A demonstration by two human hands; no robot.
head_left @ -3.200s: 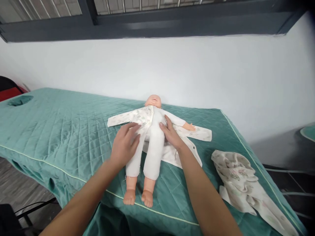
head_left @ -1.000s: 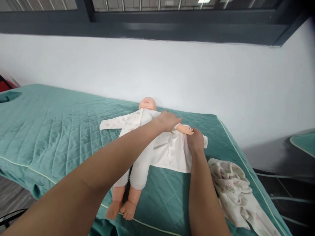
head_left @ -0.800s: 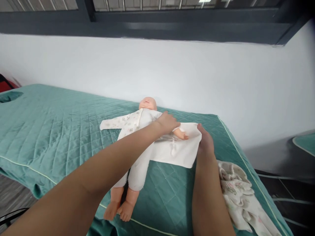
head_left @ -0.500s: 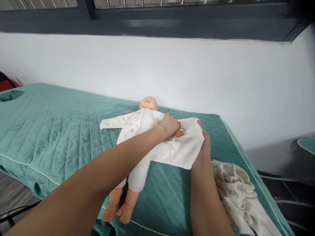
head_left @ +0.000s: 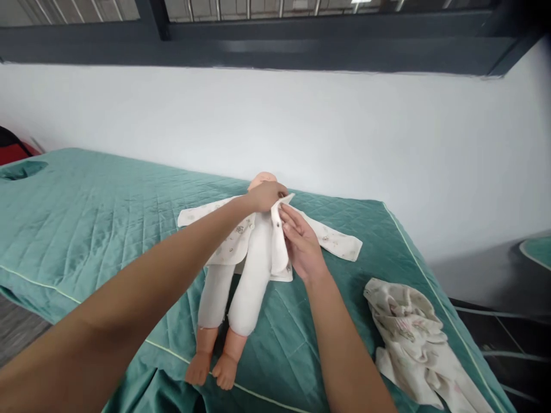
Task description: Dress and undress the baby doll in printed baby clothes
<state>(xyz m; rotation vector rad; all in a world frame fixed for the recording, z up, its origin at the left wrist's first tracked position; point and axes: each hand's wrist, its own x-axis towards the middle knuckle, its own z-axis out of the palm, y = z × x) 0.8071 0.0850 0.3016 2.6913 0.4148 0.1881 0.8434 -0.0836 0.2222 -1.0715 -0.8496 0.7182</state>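
A baby doll (head_left: 253, 275) lies on its back with bare feet toward me, its head partly behind my left hand. It wears a white printed baby jacket (head_left: 228, 250), open down the front, both sleeves spread to the sides. My left hand (head_left: 267, 196) is closed on the jacket's collar edge near the doll's neck. Lower and to the right, my right hand (head_left: 300, 238) pinches the right front edge, where a dark snap shows. The fingertips of my left hand are partly hidden.
A green quilted bed cover (head_left: 107, 212) lies under the doll. Crumpled white printed baby clothing (head_left: 413, 338) rests by the right edge. Behind stands a white wall (head_left: 275, 120) below a dark window frame (head_left: 322, 43). Something red and black (head_left: 15, 149) sits far left.
The right front panel has been folded back over the doll's side, and the right sleeve now lies stretched out. My left hand moved up toward the neck; my right hand moved left.
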